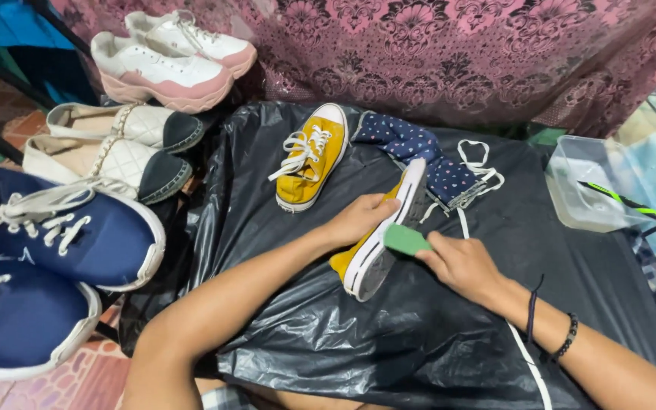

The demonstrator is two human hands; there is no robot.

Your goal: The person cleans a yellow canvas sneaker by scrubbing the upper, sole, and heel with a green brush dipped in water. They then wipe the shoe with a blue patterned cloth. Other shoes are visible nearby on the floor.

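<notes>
My left hand [358, 219] grips a yellow sneaker [377, 243] turned on its side, its white sole edge facing right. My right hand [461, 264] presses a green sponge [406, 240] against that sole edge. A second yellow sneaker [313, 156] with white laces stands upright just beyond, on the black plastic sheet [419, 334]. A dark blue dotted cloth [419, 152] and a loose white lace [480, 171] lie behind the held shoe.
A clear plastic tub [586, 190] with a black-and-green brush sits at the right. At the left lie two navy sneakers [62, 228], quilted beige slip-ons [115, 144] and white-and-pink trainers [161, 61]. A pink lace cloth [457, 53] hangs behind.
</notes>
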